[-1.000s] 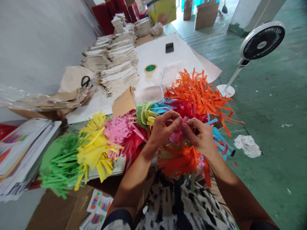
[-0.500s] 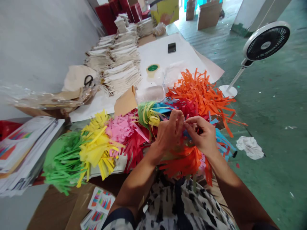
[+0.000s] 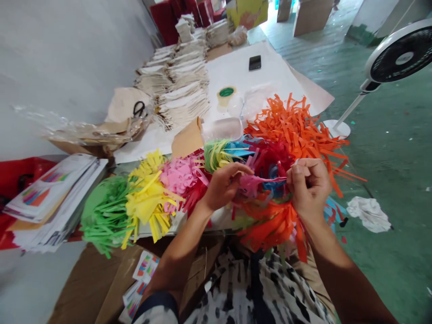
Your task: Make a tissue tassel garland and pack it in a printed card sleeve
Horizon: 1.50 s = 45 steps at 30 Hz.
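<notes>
One pink tassel (image 3: 251, 184) between hands, axis crosswise, twisted tip toward right hand (image 3: 311, 185), fingertips pressed together, contents unclear. Left hand (image 3: 225, 185) curled beside fringe; hold uncertain.

Soft light, glare on far floor (image 3: 281, 32)

Pale grey wall (image 3: 84, 49) stands at left; green floor (image 3: 398, 144), glossy toward the back, extends at right. White-covered table (image 3: 286, 83) runs away between them, white-rimmed pedestal fan (image 3: 405, 58) to its right. Beyond: pale pillar (image 3: 380, 22), green at foot; light brightest at far end.
</notes>
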Motion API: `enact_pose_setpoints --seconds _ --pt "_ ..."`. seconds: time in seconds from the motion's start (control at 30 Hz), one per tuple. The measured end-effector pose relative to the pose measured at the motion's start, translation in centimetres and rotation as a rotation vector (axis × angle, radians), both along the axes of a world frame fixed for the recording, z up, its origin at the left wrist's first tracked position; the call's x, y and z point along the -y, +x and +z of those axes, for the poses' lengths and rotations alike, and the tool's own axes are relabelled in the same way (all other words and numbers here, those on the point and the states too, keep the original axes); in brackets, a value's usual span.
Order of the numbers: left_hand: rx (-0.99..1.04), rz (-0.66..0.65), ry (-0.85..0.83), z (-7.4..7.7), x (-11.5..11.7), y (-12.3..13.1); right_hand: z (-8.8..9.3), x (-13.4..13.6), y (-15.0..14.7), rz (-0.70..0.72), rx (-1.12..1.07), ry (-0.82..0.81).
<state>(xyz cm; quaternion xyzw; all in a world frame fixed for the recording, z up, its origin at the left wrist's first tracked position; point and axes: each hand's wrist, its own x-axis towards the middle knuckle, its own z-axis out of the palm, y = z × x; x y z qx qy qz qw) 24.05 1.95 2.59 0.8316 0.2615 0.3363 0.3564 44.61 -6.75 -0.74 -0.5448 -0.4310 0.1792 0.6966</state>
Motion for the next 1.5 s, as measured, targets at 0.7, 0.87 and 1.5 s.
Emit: enact_pose_setpoints --seconds 0.7,0.87,1.5 --pt "-0.546 -0.006 0.72 1.3 -5.2 -3.7 -0.4 -0.3 0.0 -0.346 0.242 0.016" --pt "-0.636 -0.14 0.796 1.2 -5.1 -2.9 -0.4 -0.3 0.1 -0.325 0.242 0.008" --pt "-0.01 0.1 0.125 10.4 -10.0 -5.0 -0.5 -0.2 0.4 -0.366 0.252 -0.08"
